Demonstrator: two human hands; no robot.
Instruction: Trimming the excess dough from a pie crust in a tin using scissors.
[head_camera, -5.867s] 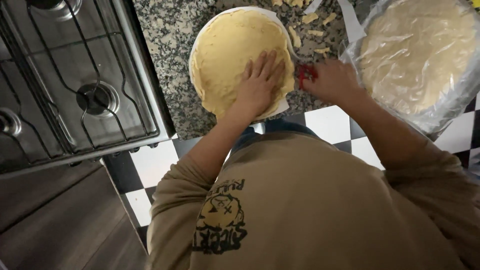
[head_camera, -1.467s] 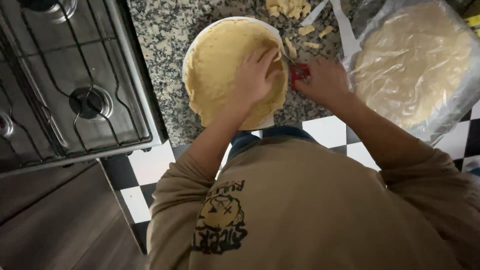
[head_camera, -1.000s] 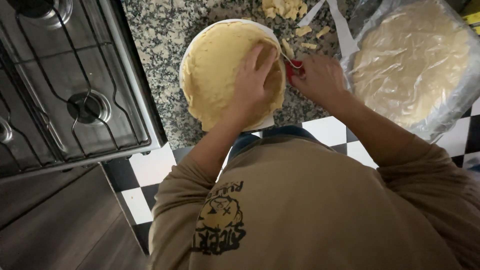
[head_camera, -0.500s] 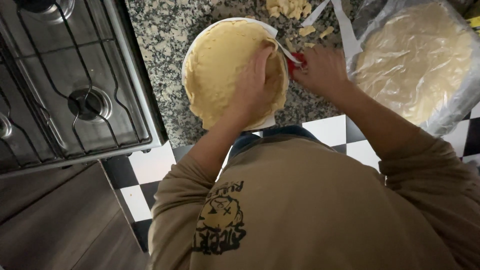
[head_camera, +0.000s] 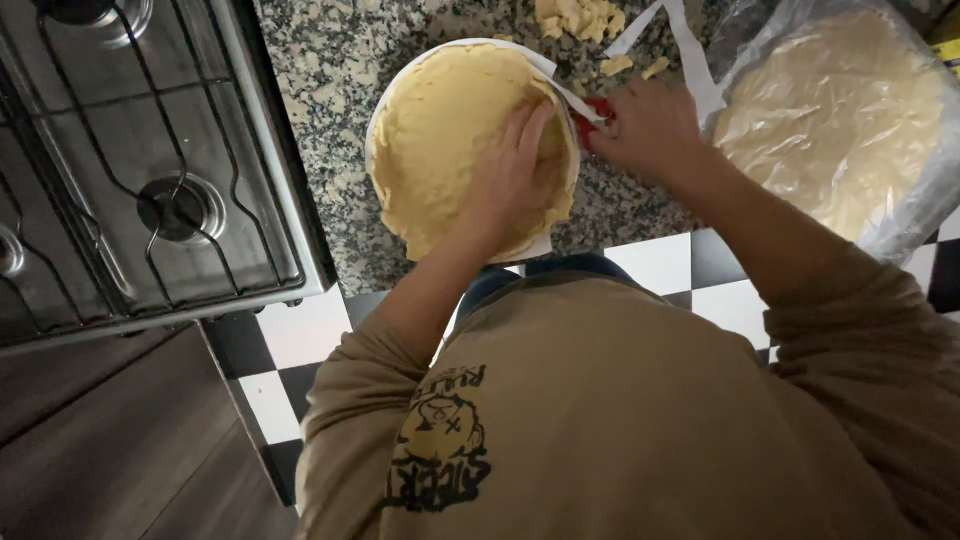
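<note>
Left hand (head_camera: 510, 165) lies flat, fingers together and extended, palm down inside the dough-lined dish (head_camera: 395, 110) — pressed on the dough (head_camera: 440, 140) near the dish's right wall. Right hand (head_camera: 645, 125) is closed around a red-handled knife (head_camera: 592, 108); only a bit of red handle shows at the fingers, and the pale blade runs from the hand up-left along the dish rim, just beyond the left fingertips. The hands are near each other, the dish rim between them.

Against the frame half a second earlier: the left hand stays on the same right-hand part of the dough; the right hand sits slightly higher along the rim, and the blade now lies further round the top-right edge. Compared with roughly six seconds back, the right hand has travelled from the lower right of the rim up to the upper right.

Outward: the dish rests on a speckled granite counter (head_camera: 330, 70), directly under the left hand. Beyond the right hand lie pale dough trimmings (head_camera: 575, 15) and a white paper strip (head_camera: 690, 50). To the right of the right hand — a second sheet of dough under clear plastic film (head_camera: 830, 110). To the left of the left hand, well apart, a gas hob (head_camera: 140, 180) with black grates. Below both forearms: tan sweatshirt (head_camera: 620, 400), checked floor (head_camera: 300, 340).
</note>
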